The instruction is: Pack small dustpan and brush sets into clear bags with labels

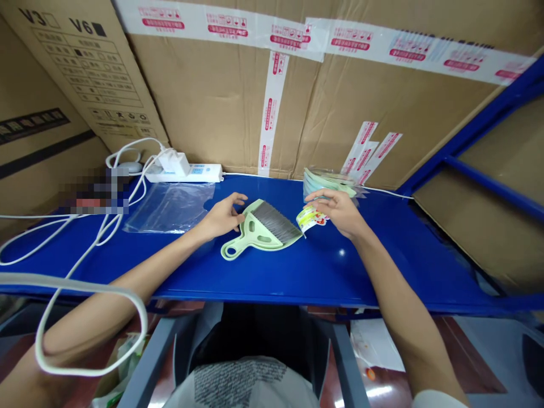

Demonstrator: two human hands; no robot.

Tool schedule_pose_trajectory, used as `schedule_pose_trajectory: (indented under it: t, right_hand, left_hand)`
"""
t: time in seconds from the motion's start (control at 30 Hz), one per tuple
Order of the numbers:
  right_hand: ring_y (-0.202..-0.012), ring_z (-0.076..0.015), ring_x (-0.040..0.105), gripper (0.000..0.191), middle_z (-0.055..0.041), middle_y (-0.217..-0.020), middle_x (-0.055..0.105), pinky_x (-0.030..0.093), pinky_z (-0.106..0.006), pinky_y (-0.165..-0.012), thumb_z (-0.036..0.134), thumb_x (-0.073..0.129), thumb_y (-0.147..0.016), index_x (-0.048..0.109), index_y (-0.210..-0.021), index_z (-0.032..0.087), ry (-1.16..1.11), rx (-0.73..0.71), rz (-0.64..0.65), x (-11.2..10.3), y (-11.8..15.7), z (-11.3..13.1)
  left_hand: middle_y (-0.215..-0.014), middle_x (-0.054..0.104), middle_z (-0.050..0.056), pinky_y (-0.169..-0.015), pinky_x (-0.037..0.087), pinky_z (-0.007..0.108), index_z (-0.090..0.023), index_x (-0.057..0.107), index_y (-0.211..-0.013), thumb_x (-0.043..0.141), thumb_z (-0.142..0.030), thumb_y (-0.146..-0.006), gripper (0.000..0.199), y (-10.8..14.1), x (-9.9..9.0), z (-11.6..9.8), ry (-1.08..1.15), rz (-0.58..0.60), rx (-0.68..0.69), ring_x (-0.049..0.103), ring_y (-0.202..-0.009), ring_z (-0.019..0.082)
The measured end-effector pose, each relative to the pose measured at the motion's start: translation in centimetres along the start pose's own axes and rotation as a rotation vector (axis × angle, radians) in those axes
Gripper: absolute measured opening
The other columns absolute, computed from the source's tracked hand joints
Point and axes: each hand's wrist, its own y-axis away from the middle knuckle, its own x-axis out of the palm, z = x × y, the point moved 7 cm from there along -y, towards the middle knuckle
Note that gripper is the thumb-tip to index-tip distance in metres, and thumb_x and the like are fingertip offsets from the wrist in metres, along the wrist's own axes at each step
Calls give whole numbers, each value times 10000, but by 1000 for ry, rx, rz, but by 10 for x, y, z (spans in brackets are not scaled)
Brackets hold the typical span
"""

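A pale green dustpan [258, 239] lies on the blue table, its round handle hole toward the lower left. A brush with grey bristles [276, 222] is nested in it. My left hand [224, 216] is at the dustpan's left edge, fingers apart and curved, holding nothing. In my right hand [334, 211], to the right of the dustpan, is a yellow and white printed label [311, 219], pinched under the fingers. Just behind that hand sits a clear plastic bag with green and blue items [325, 182].
A flat clear plastic bag [172, 207] lies at the left, in front of a white power strip [199, 172]. White cables [102, 235] loop across the table's left side. Cardboard [212, 102] walls the back, and a blue metal frame [488, 177] stands at the right.
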Motion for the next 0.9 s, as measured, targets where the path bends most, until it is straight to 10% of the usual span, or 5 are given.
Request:
schedule_pose_trajectory:
  t: [0.33, 0.53, 0.73, 0.9]
  right_hand:
    - [-1181, -289, 733, 132, -125, -1321, 700, 553, -546, -1140, 329, 663, -913, 734, -954, 226, -53, -217, -223, 38, 0, -11]
    - [-1147, -267, 716, 220, -115, -1191, 746, 571, -467, -1052, 218, 588, -947, 800, -1006, 224, 414, -276, 15, 66, 5, -10]
    - [-1083, -276, 685, 293, -94, -1237, 761, 552, -437, -955, 308, 760, -928, 808, -1208, 236, 642, -287, 252, 68, 11, -4]
    - [-883, -197, 685, 271, -85, -1123, 740, 536, -342, -843, 236, 761, -911, 819, -1173, 198, 674, -205, 219, 65, 4, -22]
  left_hand:
    - [-1713, 339, 300, -451, 653, 326, -220, 453, -1507, 792, -116, -773, 815, 23, 25, -16, 165, 182, -118, 744, -553, 137]
    - [-1593, 522, 220, -427, 556, 237, -230, 502, -1487, 768, -147, -794, 747, 16, 22, -13, 73, 177, -64, 667, -533, 73]
    - [-1129, 702, 82, -733, 583, 340, -194, 761, -1125, 727, -214, -879, 249, 6, 3, -32, -348, -69, 265, 607, -637, 124]
    - [-1192, 741, 99, -1048, 516, 476, -230, 823, -1079, 688, -349, -977, 207, 14, 11, -49, -414, -33, 525, 639, -1068, 270]
